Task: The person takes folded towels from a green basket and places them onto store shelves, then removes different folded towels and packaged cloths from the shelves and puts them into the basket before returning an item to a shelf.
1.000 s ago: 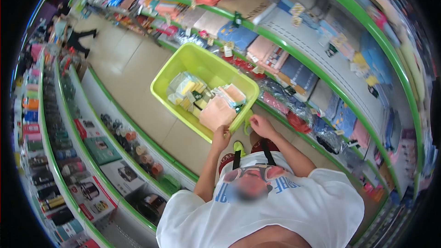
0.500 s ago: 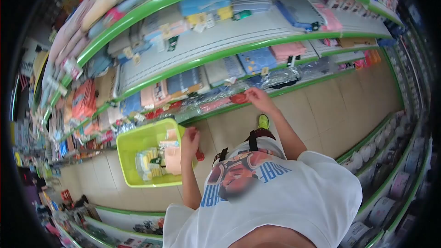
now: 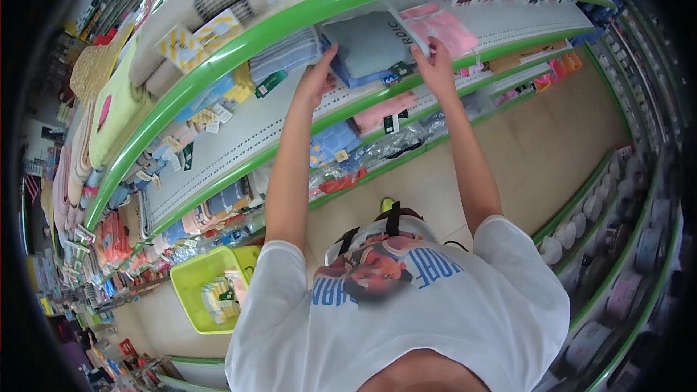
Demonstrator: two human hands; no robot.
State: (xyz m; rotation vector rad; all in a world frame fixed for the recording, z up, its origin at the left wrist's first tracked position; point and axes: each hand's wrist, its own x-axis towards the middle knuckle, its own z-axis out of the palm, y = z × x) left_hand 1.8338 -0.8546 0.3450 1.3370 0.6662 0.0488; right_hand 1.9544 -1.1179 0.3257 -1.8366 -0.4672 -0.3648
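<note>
A folded grey towel (image 3: 370, 40) with dark lettering lies on the middle shelf, over a blue folded towel (image 3: 361, 78) that shows at its front and left edge. At its left side is my left hand (image 3: 314, 83), thumb raised by the edge and fingers apart. On the other side, my right hand (image 3: 437, 69) is close to the stack's right edge, thumb and forefinger parted. Whether either hand presses on the cloth I cannot tell. A dark green tag (image 3: 401, 69) hangs at the stack's front corner. Pink towels (image 3: 443, 29) lie just to the right.
A yellow-green basket (image 3: 190, 297) with packaged goods stands on the tiled floor at lower left. Green shelf rims (image 3: 319, 1) run across above and below the towels. Striped towels (image 3: 284, 54) lie left of the stack. Another rack (image 3: 573, 236) lines the right side.
Both hands have risen from low in front of the body to the two sides of the grey towel. My left hand has left the basket's rim. The view has shifted toward the shelf.
</note>
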